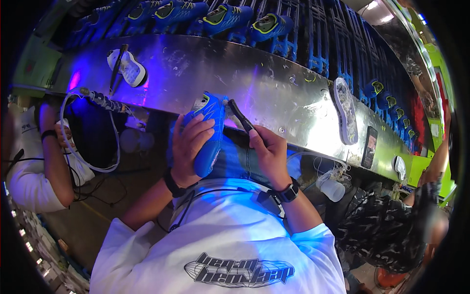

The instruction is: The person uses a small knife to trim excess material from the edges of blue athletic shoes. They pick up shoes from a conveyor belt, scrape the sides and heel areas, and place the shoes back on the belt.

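My left hand point(188, 147) is wrapped around a blue shoe upper point(215, 111), tilted with its toe end toward me and its yellow-trimmed opening at the far end. Between the fingers and thumb of my right hand point(271, 153) is the dark handle of a brush point(240, 115). The brush head is right beside the shoe's right side; whether the bristles touch it I cannot tell. Both hands are over the near edge of the metal bench point(186, 63).
Blue shoes point(227, 18) line a dark rack beyond the bench. White shoe soles point(345, 110) lie on the bench, one with a dark stick-like tool point(117, 68) across it. A phone point(370, 147) lies right. Plastic cups point(333, 189) hang below. People sit on both sides.
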Demonstrator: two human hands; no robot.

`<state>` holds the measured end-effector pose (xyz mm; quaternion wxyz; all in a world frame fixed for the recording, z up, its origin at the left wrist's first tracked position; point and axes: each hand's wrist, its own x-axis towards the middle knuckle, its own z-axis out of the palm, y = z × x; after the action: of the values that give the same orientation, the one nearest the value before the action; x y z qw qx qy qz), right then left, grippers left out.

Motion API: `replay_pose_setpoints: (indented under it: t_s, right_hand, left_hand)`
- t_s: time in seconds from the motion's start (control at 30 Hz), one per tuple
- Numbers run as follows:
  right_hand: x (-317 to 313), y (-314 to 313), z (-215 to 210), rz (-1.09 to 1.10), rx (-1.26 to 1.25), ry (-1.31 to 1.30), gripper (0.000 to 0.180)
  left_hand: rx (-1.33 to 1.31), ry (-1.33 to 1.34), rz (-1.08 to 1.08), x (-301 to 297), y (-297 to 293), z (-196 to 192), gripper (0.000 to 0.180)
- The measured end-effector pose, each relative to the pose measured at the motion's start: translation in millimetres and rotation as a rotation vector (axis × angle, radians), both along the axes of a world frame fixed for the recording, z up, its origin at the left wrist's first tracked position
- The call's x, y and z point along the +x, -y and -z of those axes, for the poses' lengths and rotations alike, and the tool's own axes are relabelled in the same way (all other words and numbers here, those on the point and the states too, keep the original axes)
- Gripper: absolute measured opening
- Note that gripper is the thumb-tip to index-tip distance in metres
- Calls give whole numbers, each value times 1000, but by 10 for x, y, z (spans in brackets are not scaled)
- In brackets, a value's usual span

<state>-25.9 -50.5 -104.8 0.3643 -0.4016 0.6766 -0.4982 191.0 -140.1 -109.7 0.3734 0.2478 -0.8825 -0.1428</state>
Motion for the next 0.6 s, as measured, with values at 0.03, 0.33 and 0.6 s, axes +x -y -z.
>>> replay_pose_setpoints:
  t_s: [0.03, 0.33, 0.6]
  right_hand:
    - [8, -20, 16, -4, -12, 32, 27]
    - [32, -197, -44, -76, 47, 293, 24]
    - [20, -385, -180, -130, 37, 308, 22]
  left_hand:
    - [7, 11, -2, 2, 2, -9, 63]
    - [43, -3, -3, -50, 1, -117, 65]
    - [77, -4, -21, -126, -7, -225, 68]
